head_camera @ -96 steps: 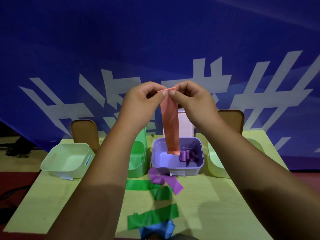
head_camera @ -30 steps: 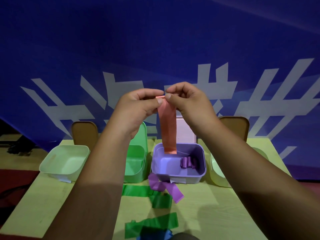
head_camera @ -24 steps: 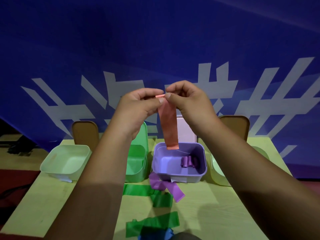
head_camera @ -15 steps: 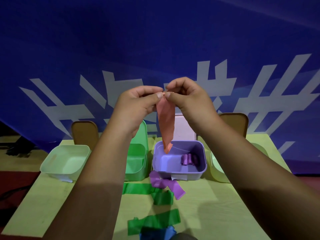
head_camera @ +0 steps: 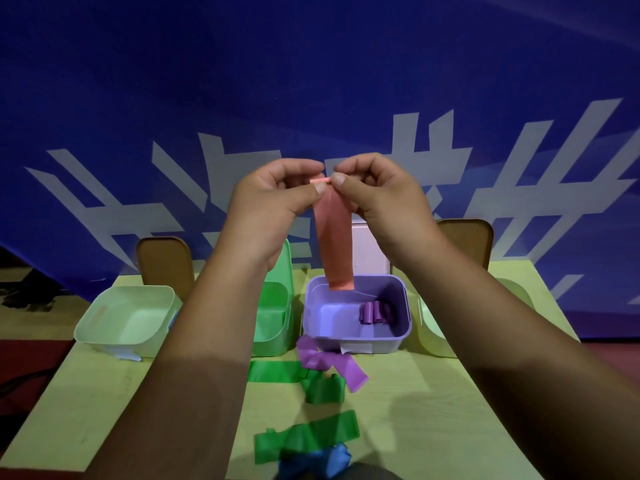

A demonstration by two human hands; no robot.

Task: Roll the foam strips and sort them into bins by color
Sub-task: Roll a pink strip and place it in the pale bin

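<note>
At lower left of the frame, a pale green bin (head_camera: 128,317) sits on the table (head_camera: 450,427). Right of it is a green bin (head_camera: 272,346), partly hidden by your left forearm. Loose strips lie flat at lower centre: two green strips (head_camera: 273,370), a blue strip (head_camera: 315,464) at the bottom edge, and a purple strip (head_camera: 332,363) touching the front of the purple bin (head_camera: 388,342).

At centre frame, your left hand (head_camera: 273,202) has its fingers curled, thumb and forefinger pinching the top left corner of the orange strip (head_camera: 334,244). Your right hand (head_camera: 377,199) pinches the top right corner the same way. The top edge between your thumbs looks turned over into a first small fold. The rest hangs straight down, and its lower end overlaps the back rim of the purple bin in the picture.

The strip looks thin, light and floppy. It likely springs open if you let go, so keep both pinches at the top edge and roll downward with thumbs tight.

Purple rolls (head_camera: 375,311) lie in the purple bin's right half. At right, a yellow-green bin (head_camera: 431,332) is mostly hidden behind your right forearm. No orange bin is clearly in view, so I cannot tell where this one goes.
</note>
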